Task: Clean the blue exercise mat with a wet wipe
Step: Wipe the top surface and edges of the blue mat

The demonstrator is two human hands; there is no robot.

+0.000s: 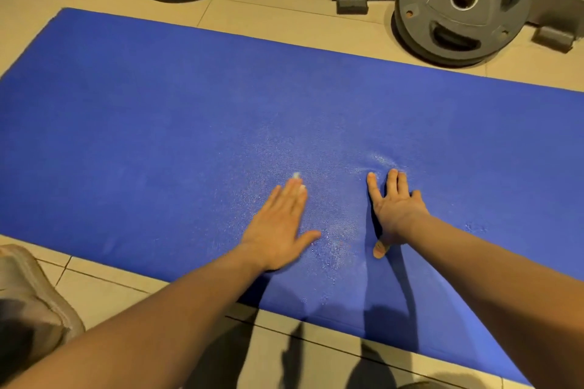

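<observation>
Where the left hand (278, 227) presses, the wipe (296, 175) barely shows.

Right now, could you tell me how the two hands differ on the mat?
The left hand lies flat, fingers together, with a white bit of wipe showing just beyond it. The right hand spreads its fingers, dents the mat, and shows no wipe. Both rest open on it.

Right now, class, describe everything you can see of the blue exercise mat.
The blue exercise mat lies flat on the tiled floor, slanting across the view. It looks like soft foam with a pebbled surface, glistening in speckles near the middle. The left hand rests flat on it, a white scrap at its fingertips; the right hand presses down, fingers spread, dimpling the mat.
</observation>
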